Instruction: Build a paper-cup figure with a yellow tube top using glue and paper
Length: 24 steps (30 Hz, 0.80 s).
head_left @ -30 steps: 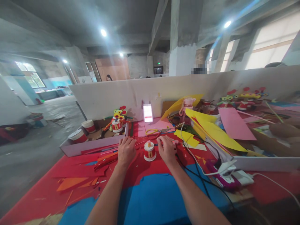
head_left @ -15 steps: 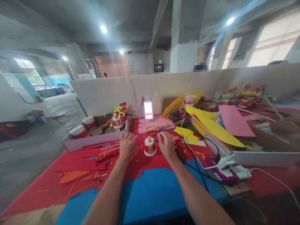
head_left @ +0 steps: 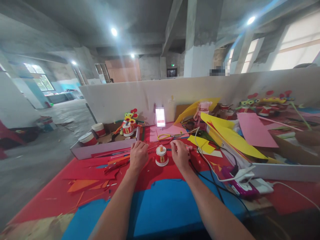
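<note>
Between my hands an upside-down red-and-white paper cup stands on the red surface, a small orange and pink piece on its top. A dark coiled paper strip runs from its left side to my left hand, whose fingers are curled closed around its end. On the other side a blue coiled paper strip reaches my right hand, also closed with thumb and fingers together. The fingertips are partly hidden. Just beyond lie yellow-handled scissors on pink paper.
Left stands a shallow box with paper cups and a finished cup figure. Orange and red paper scraps lie before it. On the right are a paper-filled box, a purple power strip and cables. A lit phone leans against the partition.
The view has shifted slightly, so everything sits a little further right. My hands stay beside the cup in nearly the same pose.
</note>
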Tool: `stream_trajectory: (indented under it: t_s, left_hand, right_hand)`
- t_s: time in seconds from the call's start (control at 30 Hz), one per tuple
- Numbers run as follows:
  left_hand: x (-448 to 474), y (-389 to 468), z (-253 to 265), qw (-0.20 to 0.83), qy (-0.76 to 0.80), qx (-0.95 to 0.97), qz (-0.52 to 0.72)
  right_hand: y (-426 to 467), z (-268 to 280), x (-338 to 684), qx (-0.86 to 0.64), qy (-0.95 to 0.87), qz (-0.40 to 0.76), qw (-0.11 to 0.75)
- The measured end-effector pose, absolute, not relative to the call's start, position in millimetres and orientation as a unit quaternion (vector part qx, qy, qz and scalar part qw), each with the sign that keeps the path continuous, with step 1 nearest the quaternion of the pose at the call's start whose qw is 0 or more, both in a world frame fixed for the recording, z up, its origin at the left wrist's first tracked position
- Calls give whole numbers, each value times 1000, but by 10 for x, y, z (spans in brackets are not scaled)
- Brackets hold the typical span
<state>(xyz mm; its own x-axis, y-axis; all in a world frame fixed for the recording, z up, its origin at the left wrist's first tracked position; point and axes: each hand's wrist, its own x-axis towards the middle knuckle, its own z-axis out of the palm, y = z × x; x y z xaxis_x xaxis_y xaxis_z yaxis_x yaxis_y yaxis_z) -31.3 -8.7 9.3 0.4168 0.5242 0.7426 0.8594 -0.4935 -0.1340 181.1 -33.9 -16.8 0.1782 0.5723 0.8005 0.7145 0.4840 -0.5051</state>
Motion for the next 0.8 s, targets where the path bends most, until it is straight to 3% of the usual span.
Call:
stream_trajectory:
  t_s: [0.5,0.63,0.8]
  left_hand:
    - [-125,-77,253,228,-421,-808,-343]
    - [-174,-74,143,230,-419,-783,-399]
    - [-241,-78,27,228,-408,-797,-381]
  right_hand:
    - [-333,-189,1736,-499,-664,-77,552]
    - [-350,-154,1736,-501,-663,-66,553]
    - [-344,-153,1729,-496,-666,-56,554]
